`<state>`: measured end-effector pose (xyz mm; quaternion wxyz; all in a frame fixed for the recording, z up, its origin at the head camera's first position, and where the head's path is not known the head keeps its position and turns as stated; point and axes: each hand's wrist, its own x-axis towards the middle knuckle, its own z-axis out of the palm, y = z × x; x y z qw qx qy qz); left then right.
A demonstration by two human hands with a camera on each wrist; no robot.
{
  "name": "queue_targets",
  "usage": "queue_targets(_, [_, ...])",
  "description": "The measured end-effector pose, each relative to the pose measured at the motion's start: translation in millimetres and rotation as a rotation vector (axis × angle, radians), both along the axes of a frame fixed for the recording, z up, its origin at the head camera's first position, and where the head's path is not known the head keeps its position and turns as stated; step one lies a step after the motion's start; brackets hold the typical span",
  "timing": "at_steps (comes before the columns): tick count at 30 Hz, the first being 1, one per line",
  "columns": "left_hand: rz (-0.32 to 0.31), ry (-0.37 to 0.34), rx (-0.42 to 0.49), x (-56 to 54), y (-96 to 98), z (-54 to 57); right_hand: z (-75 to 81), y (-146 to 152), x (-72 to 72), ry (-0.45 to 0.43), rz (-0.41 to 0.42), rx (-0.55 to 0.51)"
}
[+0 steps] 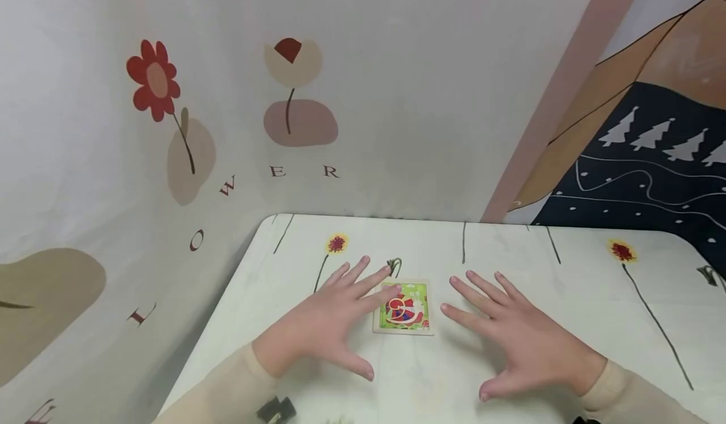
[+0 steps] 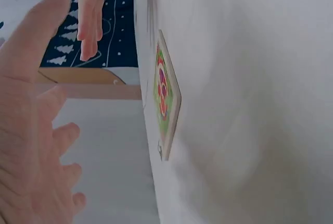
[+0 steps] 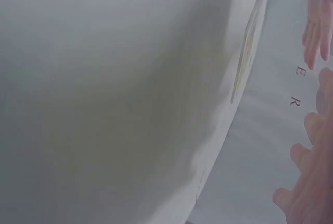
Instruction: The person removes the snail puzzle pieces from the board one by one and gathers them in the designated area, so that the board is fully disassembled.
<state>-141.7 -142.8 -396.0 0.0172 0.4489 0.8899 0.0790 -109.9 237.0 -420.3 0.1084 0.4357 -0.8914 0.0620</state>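
A small square puzzle board (image 1: pixel 418 307) with a colourful snail picture on green and a pale wooden border lies flat on the table. My left hand (image 1: pixel 334 314) hovers at its left with fingers spread, and the index finger overlaps the board's upper left part in the head view. To the board's right, my right hand (image 1: pixel 516 332) is held over the table, its fingers straight and apart. Neither hand holds anything. In the left wrist view the board (image 2: pixel 165 94) shows side-on, below the raised hand; in the right wrist view only its thin edge (image 3: pixel 244 52) appears.
The table (image 1: pixel 567 298) wears a white cloth printed with long-stemmed flowers. Behind it hangs a pale curtain (image 1: pixel 425 96) with flower prints and letters. At the right is a dark blue panel with white trees (image 1: pixel 652 159). A small black object (image 1: pixel 276 409) sits by the left sleeve.
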Motion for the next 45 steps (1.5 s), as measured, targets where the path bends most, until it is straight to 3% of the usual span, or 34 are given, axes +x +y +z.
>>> queue_targets(7, [0.0, -0.112, 0.139, -5.7, 1.7, -12.9, -8.0, -11.6, -12.4, -0.02, -0.039, -0.122])
queue_targets(12, [0.115, -0.204, 0.264, -12.3, 8.3, -31.8, -11.6, -22.4, -23.2, -0.105, -0.08, -0.279])
queue_targets(16, [0.201, -0.266, 0.363, -16.3, 12.4, -49.7, -23.0, -35.2, -30.8, -0.173, -0.132, -0.401])
queue_targets(20, [0.274, -0.29, 0.429, -18.2, 17.7, -61.2, -39.6, -47.4, -39.3, -0.18, -0.209, -0.419])
queue_targets(23, [0.304, -0.274, 0.423, -19.1, 19.7, -69.7, -50.3, -52.8, -45.1, -0.181, -0.257, -0.396])
queue_targets(29, [0.334, -0.206, 0.319, -20.0, 20.0, -82.7, -60.3, -55.5, -48.9, -0.232, -0.332, -0.35])
queue_targets(36, [0.373, -0.183, 0.244, -21.8, 21.7, -81.6, -62.0, -64.6, -51.6, -0.24, -0.374, -0.359])
queue_targets(45, [0.403, -0.16, 0.156, -21.6, 21.7, -81.3, -60.9, -98.4, -57.5, -0.206, -0.367, -0.466])
